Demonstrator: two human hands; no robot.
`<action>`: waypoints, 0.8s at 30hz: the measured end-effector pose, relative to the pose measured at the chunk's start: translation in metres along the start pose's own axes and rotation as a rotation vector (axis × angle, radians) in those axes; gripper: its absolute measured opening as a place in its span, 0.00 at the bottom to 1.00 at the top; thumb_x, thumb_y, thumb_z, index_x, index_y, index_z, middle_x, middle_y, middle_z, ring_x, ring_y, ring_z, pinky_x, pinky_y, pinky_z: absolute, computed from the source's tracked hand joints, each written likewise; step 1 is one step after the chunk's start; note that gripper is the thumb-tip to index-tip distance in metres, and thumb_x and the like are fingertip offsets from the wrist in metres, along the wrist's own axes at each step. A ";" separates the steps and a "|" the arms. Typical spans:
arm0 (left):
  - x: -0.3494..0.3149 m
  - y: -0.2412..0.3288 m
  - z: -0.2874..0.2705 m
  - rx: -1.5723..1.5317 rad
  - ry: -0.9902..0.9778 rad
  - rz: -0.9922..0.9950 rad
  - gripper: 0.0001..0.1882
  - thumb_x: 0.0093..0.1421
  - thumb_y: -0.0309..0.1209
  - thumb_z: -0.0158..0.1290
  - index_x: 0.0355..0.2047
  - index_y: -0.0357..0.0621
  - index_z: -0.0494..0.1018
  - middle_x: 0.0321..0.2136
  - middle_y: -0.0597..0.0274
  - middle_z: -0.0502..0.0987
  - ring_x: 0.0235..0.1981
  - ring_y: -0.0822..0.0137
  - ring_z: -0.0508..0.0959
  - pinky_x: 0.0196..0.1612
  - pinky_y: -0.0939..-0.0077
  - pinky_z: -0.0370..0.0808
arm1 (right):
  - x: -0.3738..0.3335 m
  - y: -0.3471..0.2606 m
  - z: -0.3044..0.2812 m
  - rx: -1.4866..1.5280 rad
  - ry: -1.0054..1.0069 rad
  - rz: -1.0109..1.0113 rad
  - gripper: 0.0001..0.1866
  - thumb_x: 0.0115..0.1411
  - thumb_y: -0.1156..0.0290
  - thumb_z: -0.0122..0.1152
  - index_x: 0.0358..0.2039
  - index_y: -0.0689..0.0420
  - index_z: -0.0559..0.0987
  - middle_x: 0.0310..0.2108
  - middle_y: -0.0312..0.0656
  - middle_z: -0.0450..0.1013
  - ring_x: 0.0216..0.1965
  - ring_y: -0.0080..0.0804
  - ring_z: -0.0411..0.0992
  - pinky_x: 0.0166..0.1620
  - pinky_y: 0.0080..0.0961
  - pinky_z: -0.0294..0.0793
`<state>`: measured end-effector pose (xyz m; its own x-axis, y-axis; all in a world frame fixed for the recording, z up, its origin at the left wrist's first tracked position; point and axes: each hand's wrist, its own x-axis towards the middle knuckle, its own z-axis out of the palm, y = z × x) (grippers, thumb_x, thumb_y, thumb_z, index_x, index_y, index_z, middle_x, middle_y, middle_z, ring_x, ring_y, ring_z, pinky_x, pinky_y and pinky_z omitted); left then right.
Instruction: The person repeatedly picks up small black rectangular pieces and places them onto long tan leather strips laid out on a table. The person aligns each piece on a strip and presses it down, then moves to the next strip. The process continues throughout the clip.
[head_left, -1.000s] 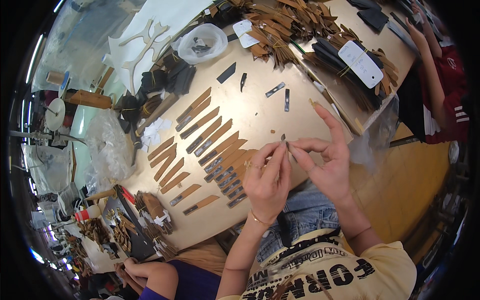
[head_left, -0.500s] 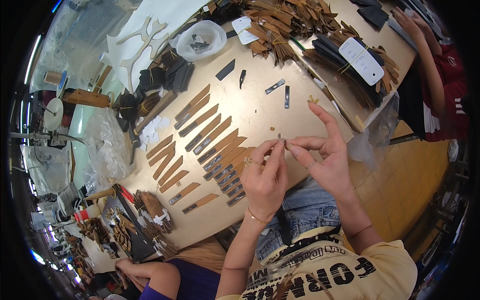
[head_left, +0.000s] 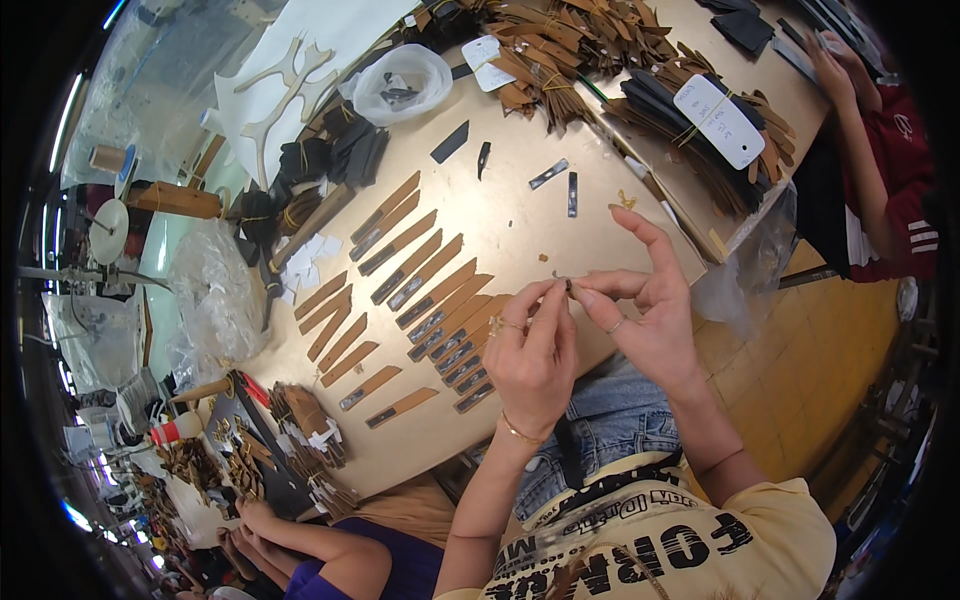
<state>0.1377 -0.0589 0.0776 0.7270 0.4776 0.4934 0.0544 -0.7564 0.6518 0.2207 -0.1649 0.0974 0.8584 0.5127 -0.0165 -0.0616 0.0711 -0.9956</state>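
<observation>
Left hand (head_left: 532, 355): fingertips pinched on a small dark piece (head_left: 568, 285) above the tabletop (head_left: 500, 235). Right hand (head_left: 648, 318): thumb and forefinger closed on the same piece (outline mostly hidden), another finger extended. Beyond, leftward: brown strips (head_left: 438, 262) in slanted rows, several dark-ended. Farther: two dark strips (head_left: 572, 195) apart, then a translucent bag (head_left: 432, 82) and bundled brown pieces (head_left: 550, 85).
</observation>
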 end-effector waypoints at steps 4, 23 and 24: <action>0.001 -0.003 0.003 -0.019 0.036 0.009 0.15 0.53 0.18 0.60 0.43 0.39 0.80 0.39 0.61 0.79 0.26 0.67 0.79 0.27 0.75 0.73 | 0.001 0.003 0.000 -0.041 0.009 -0.027 0.45 0.57 0.79 0.66 0.69 0.62 0.50 0.33 0.45 0.82 0.40 0.24 0.79 0.49 0.21 0.74; 0.006 -0.006 0.006 -0.132 0.026 -0.046 0.11 0.55 0.17 0.60 0.39 0.36 0.80 0.37 0.57 0.79 0.28 0.64 0.81 0.30 0.74 0.76 | 0.003 0.006 -0.004 -0.182 -0.006 -0.092 0.42 0.57 0.78 0.66 0.66 0.62 0.51 0.55 0.42 0.71 0.38 0.24 0.78 0.63 0.41 0.67; 0.006 -0.005 0.006 -0.158 0.022 -0.086 0.11 0.55 0.17 0.59 0.39 0.36 0.80 0.37 0.57 0.79 0.28 0.65 0.81 0.30 0.74 0.76 | 0.003 0.007 -0.002 -0.182 0.009 -0.107 0.42 0.57 0.78 0.66 0.66 0.62 0.51 0.58 0.43 0.68 0.40 0.25 0.78 0.63 0.41 0.67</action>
<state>0.1458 -0.0546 0.0741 0.7087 0.5487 0.4435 0.0064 -0.6336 0.7736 0.2242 -0.1648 0.0901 0.8599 0.5025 0.0898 0.1219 -0.0313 -0.9920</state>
